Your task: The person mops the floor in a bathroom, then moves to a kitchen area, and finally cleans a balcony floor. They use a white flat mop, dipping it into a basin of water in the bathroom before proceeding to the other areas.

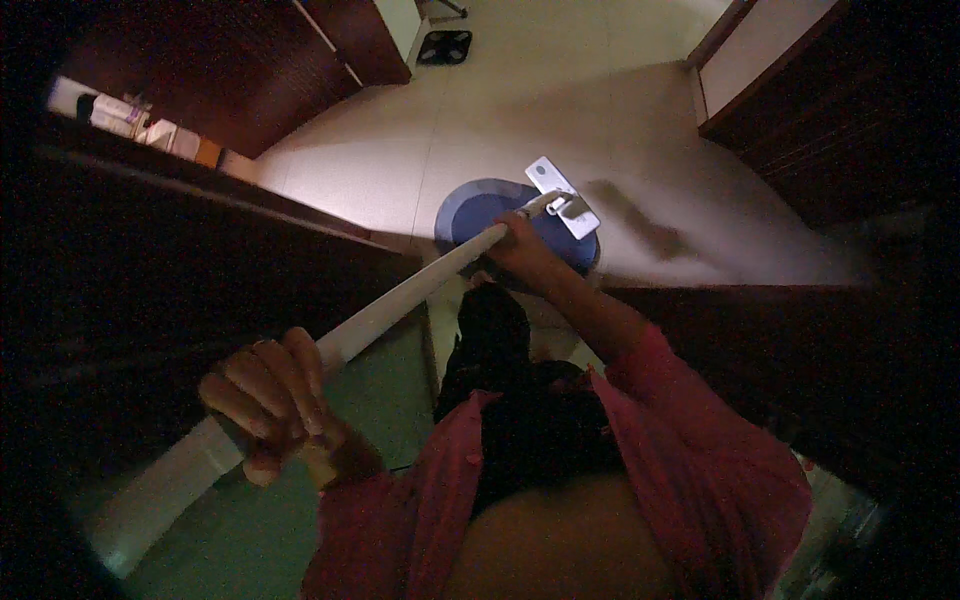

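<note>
A long pale pole (409, 296) runs slantwise from the lower left up to a white flat mop head (562, 196). My left hand (270, 397) is closed round the thick near part of the pole. Farther along, close to the head, my right hand (517, 244) grips the same pole. The mop head lies over the far right edge of a dark blue oval mat (480, 214) with a grey border; whether it touches the mat or floor cannot be told.
Dark wooden furniture (225, 247) stands at the left, with small boxes (176, 139) on a shelf. A door frame (701, 97) is at the upper right. A black square scale-like object (445, 47) lies on the pale tiled floor (360, 142) at the far end. My feet are near the mat.
</note>
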Available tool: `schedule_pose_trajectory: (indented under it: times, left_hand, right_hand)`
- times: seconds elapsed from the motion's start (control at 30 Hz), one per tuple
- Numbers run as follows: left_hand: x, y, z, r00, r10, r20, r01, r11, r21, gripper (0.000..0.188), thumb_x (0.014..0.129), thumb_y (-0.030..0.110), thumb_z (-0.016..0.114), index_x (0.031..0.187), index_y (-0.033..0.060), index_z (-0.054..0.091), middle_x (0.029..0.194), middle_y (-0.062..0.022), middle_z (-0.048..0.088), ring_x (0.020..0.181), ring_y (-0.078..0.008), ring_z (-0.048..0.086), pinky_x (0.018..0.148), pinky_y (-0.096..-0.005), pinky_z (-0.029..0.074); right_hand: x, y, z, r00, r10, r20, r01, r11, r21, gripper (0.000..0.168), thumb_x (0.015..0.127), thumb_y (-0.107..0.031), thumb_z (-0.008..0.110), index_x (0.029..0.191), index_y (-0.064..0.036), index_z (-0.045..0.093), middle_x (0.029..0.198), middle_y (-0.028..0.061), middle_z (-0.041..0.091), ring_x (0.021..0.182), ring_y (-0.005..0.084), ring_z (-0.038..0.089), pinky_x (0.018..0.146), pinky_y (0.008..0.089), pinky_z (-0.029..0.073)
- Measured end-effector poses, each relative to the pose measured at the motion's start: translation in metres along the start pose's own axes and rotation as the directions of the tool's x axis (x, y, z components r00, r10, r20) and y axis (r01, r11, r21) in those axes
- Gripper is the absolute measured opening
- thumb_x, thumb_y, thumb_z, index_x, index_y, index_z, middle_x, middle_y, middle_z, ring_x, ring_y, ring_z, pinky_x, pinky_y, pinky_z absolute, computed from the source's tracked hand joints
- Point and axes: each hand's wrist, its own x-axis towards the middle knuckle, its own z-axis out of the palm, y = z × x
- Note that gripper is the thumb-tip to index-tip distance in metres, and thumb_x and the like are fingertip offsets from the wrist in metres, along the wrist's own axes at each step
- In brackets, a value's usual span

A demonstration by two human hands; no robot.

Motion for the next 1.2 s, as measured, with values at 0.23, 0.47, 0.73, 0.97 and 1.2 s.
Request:
schedule_pose_trajectory:
  times: [0.23,0.47,0.73,0.97,1.2]
  left_hand:
    - [0.025,-0.038,0.039,0.991,-0.03,-0.131,0.051,0.986,0.158,0.012,0.077,0.019,0.05,0.072,0.0104,0.044,0.063,-0.0044,0.045,0.054,-0.0155,0.047,0.061,-0.0344,0.04]
    - [0.054,-0.142,0.085,0.966,-0.219,0.135,0.152,0.909,0.389,0.018,0.071,0.006,0.059,0.075,0.0036,0.043,0.061,-0.0093,0.051,0.059,-0.0189,0.053,0.057,-0.034,0.043]
    - [0.108,-0.198,0.046,0.99,-0.12,-0.069,0.136,0.934,0.331,0.02,0.071,0.004,0.059,0.066,0.0049,0.04,0.057,-0.0079,0.046,0.05,-0.0176,0.046,0.04,-0.0297,0.035]
    - [0.175,-0.345,0.094,0.99,-0.035,-0.139,0.083,0.933,0.351,0.018,0.059,-0.007,0.058,0.068,0.0012,0.044,0.054,-0.0092,0.048,0.045,-0.0194,0.049,0.047,-0.0322,0.041]
    - [0.223,-0.466,0.121,0.953,0.028,-0.3,0.132,0.857,0.498,0.023,0.058,-0.018,0.052,0.066,0.0016,0.043,0.057,-0.0104,0.048,0.05,-0.0215,0.049,0.051,-0.0347,0.042]
  right_hand:
    - [0.037,0.033,0.036,0.933,0.356,-0.061,-0.01,0.194,0.981,0.017,0.076,-0.005,0.053,0.086,0.001,0.042,0.073,0.0042,0.047,0.068,0.0124,0.047,0.066,0.0259,0.044]
    - [0.066,0.229,0.014,0.905,0.416,0.09,0.041,-0.295,0.955,0.013,0.075,-0.007,0.047,0.065,-0.004,0.039,0.064,0.0054,0.041,0.059,0.0155,0.044,0.054,0.0254,0.039]
    - [0.135,0.1,-0.031,0.654,0.724,0.22,0.015,-0.303,0.953,0.009,0.07,-0.001,0.047,0.066,-0.002,0.039,0.06,0.0091,0.041,0.051,0.0194,0.043,0.048,0.0296,0.039]
    - [0.187,0.158,-0.21,0.855,0.496,-0.149,-0.23,0.622,0.749,0.008,0.069,-0.003,0.05,0.064,0.001,0.046,0.061,0.0125,0.047,0.055,0.022,0.049,0.05,0.0334,0.042]
    - [0.297,0.2,-0.32,0.715,0.689,0.115,-0.538,0.438,0.72,0.014,0.076,-0.01,0.046,0.078,0.004,0.046,0.058,0.0135,0.046,0.054,0.021,0.049,0.048,0.0326,0.04]
